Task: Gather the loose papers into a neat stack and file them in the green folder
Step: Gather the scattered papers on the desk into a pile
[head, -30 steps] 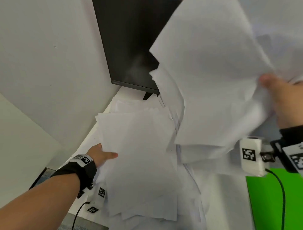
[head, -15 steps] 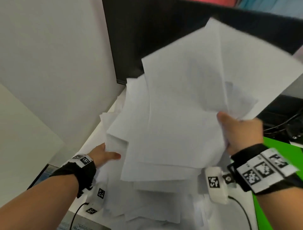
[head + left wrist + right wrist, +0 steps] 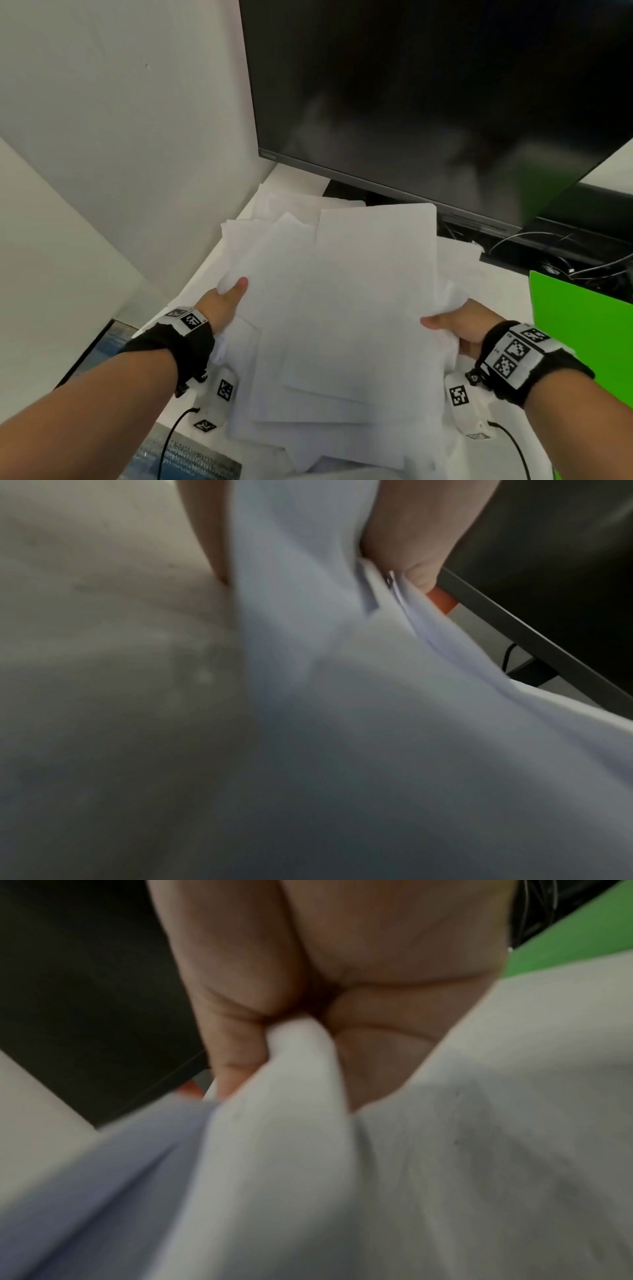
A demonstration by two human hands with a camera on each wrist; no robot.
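Observation:
A messy pile of white papers (image 3: 342,308) lies fanned out on the white desk (image 3: 294,174), between my two hands. My left hand (image 3: 226,298) grips the pile's left edge, thumb on top, fingers under the sheets. In the left wrist view the papers (image 3: 342,696) run between thumb and fingers. My right hand (image 3: 455,323) pinches the pile's right edge, thumb on top. The right wrist view shows a fold of paper (image 3: 301,1083) squeezed between thumb and fingers. The green folder (image 3: 582,329) lies flat on the desk to the right, apart from the pile.
A black monitor (image 3: 445,102) stands close behind the papers, with its stand and tangled cables (image 3: 565,253) at the back right. A white wall (image 3: 120,137) closes the left side. The desk's left edge (image 3: 150,329) drops off by my left wrist.
My right hand has brought its raised sheaf of sheets down onto the pile on the desk. Both hands now hold the pile by its opposite edges.

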